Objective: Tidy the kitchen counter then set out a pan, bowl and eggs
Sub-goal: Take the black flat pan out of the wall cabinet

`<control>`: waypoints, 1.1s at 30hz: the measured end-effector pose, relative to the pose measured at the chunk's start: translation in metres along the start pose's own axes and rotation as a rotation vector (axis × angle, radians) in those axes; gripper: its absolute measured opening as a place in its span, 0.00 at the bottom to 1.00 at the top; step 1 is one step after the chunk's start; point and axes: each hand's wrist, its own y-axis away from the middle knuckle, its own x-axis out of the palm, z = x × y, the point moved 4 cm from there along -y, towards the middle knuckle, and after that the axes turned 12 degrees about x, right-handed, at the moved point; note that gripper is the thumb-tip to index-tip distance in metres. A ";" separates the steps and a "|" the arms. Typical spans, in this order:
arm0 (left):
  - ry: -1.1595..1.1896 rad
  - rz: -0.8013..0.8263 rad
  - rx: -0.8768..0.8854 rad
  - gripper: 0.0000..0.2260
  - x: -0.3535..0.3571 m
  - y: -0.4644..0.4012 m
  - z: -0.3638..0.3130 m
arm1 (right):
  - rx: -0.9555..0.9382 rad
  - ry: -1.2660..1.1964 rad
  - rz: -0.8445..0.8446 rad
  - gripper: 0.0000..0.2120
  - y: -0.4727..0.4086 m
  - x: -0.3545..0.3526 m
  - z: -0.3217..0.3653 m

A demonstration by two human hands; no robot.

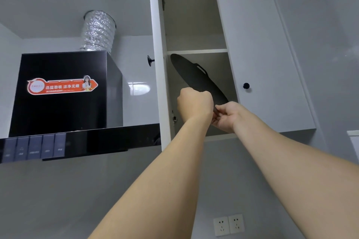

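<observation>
Head-camera view: both hands reach into the open white wall cupboard [196,44], gripping a flat, round black board [194,75] tilted on the lower shelf near its front edge. Left hand [195,104] clenches its near rim; right hand [226,116] pinches the bottom edge. Black range hood [64,93] hangs left.

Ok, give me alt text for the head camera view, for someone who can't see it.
Both hands, left hand and right hand, grip a flat black board leaning tilted on the lower shelf of an open white wall cupboard. A black range hood hangs to the left.
</observation>
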 end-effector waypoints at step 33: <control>0.631 0.099 -0.220 0.12 -0.183 0.029 -0.126 | -0.464 0.180 -0.198 0.09 0.243 0.129 -0.025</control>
